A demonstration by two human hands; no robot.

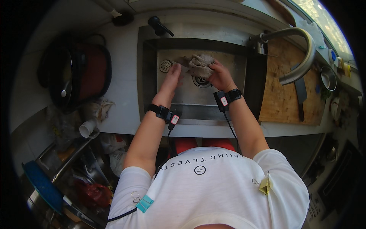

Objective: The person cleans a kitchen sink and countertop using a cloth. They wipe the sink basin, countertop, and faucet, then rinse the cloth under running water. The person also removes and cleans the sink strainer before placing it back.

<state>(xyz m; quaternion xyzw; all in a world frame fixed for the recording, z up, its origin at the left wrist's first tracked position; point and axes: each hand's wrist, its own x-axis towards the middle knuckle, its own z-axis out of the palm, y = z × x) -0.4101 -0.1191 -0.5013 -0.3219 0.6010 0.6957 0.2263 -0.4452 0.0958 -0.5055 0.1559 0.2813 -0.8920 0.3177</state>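
Observation:
A crumpled, greyish-brown cloth (pixel 201 65) is bunched up over the steel sink (pixel 183 98). My right hand (pixel 222 78) is closed on its right side, thumb on top. To the left of the cloth is my left hand (pixel 172 81), seen edge-on with its fingers stretched out. Its fingertips come close to the loose left end of the cloth; whether they touch it I cannot tell. Below the cloth a drain strainer (pixel 201 81) shows in part. Another round strainer (pixel 166 66) sits farther left in the basin.
A curved faucet (pixel 309 57) arches over the right side. Beneath it lies a wooden cutting board (pixel 280 95) with a cleaver (pixel 300 91). A metal bowl (pixel 328 78) stands beyond. At left are a dark red and black appliance (pixel 89 70) and a white cup (pixel 87 129).

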